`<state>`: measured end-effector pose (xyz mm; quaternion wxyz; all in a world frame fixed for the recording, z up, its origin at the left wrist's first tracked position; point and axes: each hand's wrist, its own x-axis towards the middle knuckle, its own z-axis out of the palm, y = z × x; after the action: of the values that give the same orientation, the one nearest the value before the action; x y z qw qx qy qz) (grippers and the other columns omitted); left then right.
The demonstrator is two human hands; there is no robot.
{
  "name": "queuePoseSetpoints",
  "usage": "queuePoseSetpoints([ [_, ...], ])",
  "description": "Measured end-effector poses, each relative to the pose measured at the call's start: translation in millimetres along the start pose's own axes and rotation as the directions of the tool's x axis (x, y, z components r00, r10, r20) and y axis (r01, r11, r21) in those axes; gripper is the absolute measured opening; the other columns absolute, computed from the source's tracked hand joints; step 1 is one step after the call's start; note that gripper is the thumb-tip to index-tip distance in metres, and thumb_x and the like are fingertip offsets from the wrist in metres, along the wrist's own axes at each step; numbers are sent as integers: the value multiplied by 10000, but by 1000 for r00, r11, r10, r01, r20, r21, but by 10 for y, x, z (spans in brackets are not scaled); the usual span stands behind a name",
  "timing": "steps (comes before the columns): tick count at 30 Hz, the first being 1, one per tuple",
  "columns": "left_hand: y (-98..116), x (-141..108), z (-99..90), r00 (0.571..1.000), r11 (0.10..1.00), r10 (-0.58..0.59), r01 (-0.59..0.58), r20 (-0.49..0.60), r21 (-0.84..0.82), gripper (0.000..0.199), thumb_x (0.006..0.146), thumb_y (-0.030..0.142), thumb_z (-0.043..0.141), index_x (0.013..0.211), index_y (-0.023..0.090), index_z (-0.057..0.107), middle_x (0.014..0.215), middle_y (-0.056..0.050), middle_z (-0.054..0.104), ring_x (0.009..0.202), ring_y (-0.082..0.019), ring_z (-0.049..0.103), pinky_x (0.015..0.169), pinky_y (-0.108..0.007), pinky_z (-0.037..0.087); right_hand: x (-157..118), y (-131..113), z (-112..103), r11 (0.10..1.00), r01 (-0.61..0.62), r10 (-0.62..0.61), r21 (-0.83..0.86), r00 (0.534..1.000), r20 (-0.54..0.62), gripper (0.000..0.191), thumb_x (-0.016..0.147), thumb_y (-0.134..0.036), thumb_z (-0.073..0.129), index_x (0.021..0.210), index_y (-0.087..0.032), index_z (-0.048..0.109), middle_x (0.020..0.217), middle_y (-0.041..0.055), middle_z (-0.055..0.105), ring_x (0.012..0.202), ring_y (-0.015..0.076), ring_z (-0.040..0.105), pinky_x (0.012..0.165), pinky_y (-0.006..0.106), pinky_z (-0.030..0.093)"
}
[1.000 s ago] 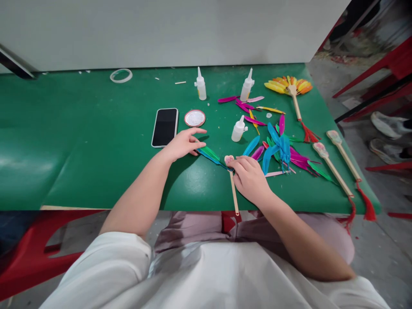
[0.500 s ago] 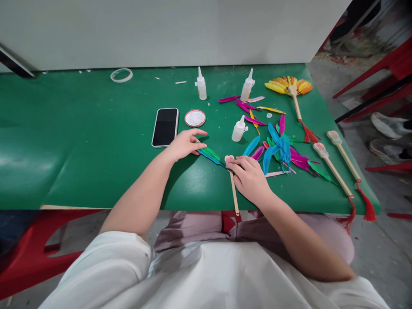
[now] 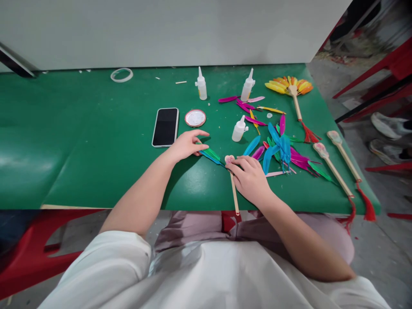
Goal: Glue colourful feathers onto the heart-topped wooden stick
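Green and blue feathers (image 3: 211, 155) stretch between my two hands at the table's front. My left hand (image 3: 186, 145) pinches their outer tips, with its index finger stretched out above them. On a wooden fan handle (image 3: 234, 195), which lies with its lower end at the table edge, my right hand (image 3: 249, 175) presses near the pale pink head (image 3: 229, 159). Its fingertips close on the feathers' quill ends there. Right of it lies a loose pile of blue, magenta and green feathers (image 3: 285, 148). A white glue bottle (image 3: 238, 129) stands just beyond the right hand.
A phone (image 3: 165, 127) and a round lid (image 3: 195, 118) lie ahead of my left hand. Two more glue bottles (image 3: 201, 85) (image 3: 247, 86) stand farther back. Tape (image 3: 121, 75) lies back left. A yellow-orange feather fan (image 3: 293, 92) and two tasselled handles (image 3: 334, 171) (image 3: 346, 156) lie right.
My left hand has shifted very slightly to the right, its fingers still at the feather tips. My right hand has hardly moved.
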<state>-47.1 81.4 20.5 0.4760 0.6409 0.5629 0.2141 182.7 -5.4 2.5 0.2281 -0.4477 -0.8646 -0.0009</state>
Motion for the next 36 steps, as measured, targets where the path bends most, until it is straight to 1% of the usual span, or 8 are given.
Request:
queuePoseSetpoints([
  [6,-27,17,10,1000,999,25,-25,-7,21,447,732,273,674,1153,204,539,682,4,582,550,-110,597,526,-230,539,24,-25,-21,998,7,-6,-65,1000,12,225,861,-198,461,1002,-186,637,996,66,635,978,215,504,862,372,378],
  [11,-18,18,16,999,999,34,-34,-11,41,445,733,264,670,1153,200,539,689,0,582,545,-114,599,516,-229,534,32,-25,-21,997,8,-7,-77,1000,22,226,856,-193,460,999,-188,635,994,73,630,980,217,497,863,377,370],
  [20,6,6,8,1000,999,18,-17,-18,52,455,727,260,677,1155,199,534,660,10,580,539,-122,611,513,-227,539,7,-8,5,1000,-1,1,-23,1000,16,246,847,-175,453,1021,-180,627,995,73,623,984,218,497,863,366,377],
  [28,-15,7,-29,994,998,32,-25,-103,65,450,701,270,697,1126,208,562,645,31,545,533,-106,595,545,-232,542,6,5,14,1000,-1,1,22,1000,-1,252,829,-147,465,1017,-175,630,989,80,622,986,218,500,881,377,387],
  [32,-27,14,-42,993,999,26,-22,-114,35,459,701,252,694,1136,200,556,654,23,557,559,-106,591,571,-240,541,1,3,22,1000,-3,3,30,1000,1,253,830,-147,462,1020,-177,627,993,80,621,986,217,502,881,381,388],
  [36,-5,15,-36,992,999,29,-32,-121,-24,462,703,207,681,1144,178,547,709,-3,587,601,-109,591,595,-253,543,2,3,20,999,-3,3,35,1000,-2,250,830,-145,461,1016,-176,625,993,82,619,983,214,503,877,378,391],
])
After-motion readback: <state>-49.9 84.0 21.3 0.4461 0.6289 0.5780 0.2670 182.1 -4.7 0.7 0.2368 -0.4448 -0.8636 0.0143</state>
